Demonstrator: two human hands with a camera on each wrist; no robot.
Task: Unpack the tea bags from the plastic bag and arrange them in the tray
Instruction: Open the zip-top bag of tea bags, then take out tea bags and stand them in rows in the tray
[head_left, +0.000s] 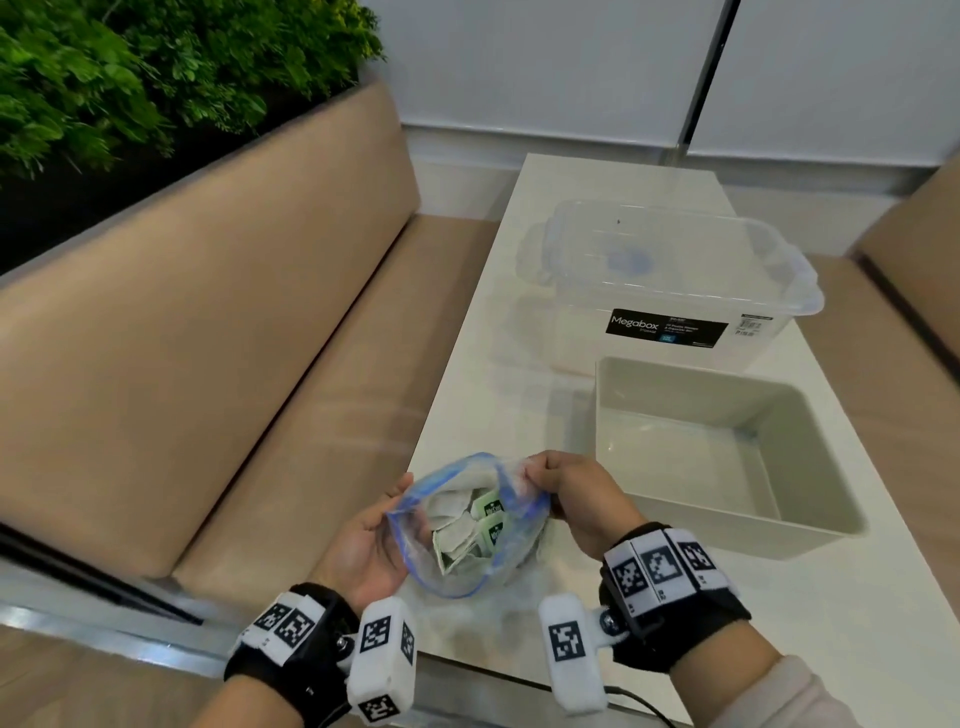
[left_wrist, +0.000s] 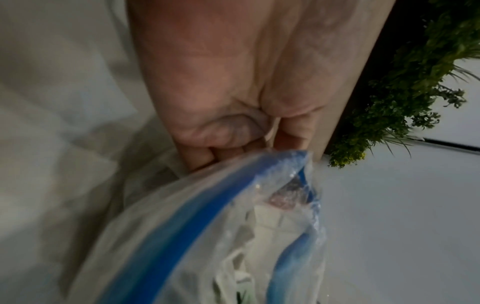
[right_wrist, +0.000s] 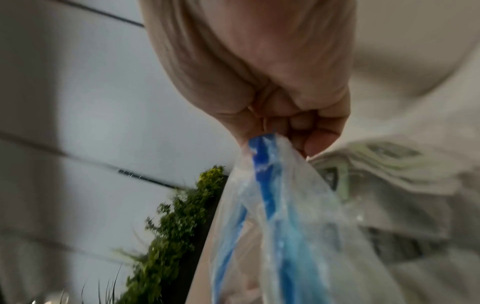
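Head view: tray (head_left: 727, 525) at 2 o'clock of bag (head_left: 511, 561).
Wrist views: fingers (right_wrist: 319, 139) pinching blue zip.
Bag: clear, open, tea bags (head_left: 467, 525) inside, above tabletop (head_left: 779, 623).
Left hand (head_left: 363, 545): grips bag's rim.
Right hand (head_left: 576, 499): pinches opposite rim.

Both forearms come in from 6 o'clock, each with a black wrist strap covered in white marker blocks. The left hand (head_left: 371, 540) sits palm up and turned toward 3 o'clock, fingers curled under the 9 o'clock side of the clear plastic zip bag with the blue seal strip (head_left: 462, 525), thumb on its rim. The right hand (head_left: 576, 499) is knuckles up, thumb and fingers (right_wrist: 322, 137) pinching the rim at about 1 o'clock. A pale sleeve cuff shows on the right forearm
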